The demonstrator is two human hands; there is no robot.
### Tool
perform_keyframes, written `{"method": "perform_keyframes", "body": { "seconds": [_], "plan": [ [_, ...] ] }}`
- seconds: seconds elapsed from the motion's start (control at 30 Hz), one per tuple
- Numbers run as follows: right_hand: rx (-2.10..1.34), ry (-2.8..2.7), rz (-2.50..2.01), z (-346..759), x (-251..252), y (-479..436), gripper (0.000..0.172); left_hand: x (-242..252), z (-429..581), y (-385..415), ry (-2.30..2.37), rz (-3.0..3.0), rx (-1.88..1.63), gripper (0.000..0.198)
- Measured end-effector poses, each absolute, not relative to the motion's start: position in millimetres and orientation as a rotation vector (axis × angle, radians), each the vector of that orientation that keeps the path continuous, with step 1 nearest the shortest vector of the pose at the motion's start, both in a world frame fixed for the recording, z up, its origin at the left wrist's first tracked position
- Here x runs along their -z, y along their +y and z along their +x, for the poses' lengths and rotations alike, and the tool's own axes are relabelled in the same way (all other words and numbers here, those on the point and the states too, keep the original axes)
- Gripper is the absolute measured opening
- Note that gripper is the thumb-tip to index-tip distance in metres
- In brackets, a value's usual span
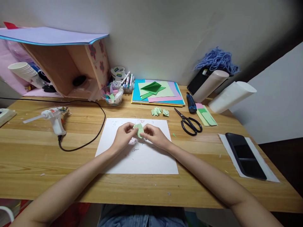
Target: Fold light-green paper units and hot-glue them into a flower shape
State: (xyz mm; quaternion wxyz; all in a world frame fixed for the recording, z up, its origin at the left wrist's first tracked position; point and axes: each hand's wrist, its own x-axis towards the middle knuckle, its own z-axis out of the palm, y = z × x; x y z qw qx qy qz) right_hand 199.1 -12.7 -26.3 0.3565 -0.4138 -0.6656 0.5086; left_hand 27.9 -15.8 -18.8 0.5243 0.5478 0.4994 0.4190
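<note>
While both forearms reach in from the near edge, the left hand [125,134] and the right hand [155,135] pinch a small light green paper [139,130] between them, above the white sheet [151,162] on the tabletop [78,170]. The left thumb presses the paper's left side, with the other fingers curled behind it; the right thumb bears on the lower right edge, its fingers bent close. Taking that paper as the clock's centre, two small clusters of cut green paper [156,111] lie between one and two o'clock, just past the sheet's far edge. The black-handled scissors [185,118] rest near three o'clock, blades slightly apart, and a blue utility knife [191,103] is at two. Farther off at one o'clock sits a stack of coloured sheets [139,98]; at eleven, a clear bowl [115,102] holds paper scraps. The white glue gun [56,123] lies at nine o'clock, its cord curving toward the sheet.
</note>
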Motion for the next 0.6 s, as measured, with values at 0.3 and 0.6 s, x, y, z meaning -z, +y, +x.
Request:
{"method": "perform_keyframes", "body": {
  "seconds": [0.3, 0.6],
  "plan": [
    [-1.337, -1.415, -1.063, 200, 33, -9, 0.026, 10, 29, -17, 1.175, 1.251, -0.753, 0.022],
    [-1.247, -1.358, -1.070, 196, 28, -17, 0.023, 9, 26, -14, 1.131, 1.083, -0.675, 0.038]
  ]
}}
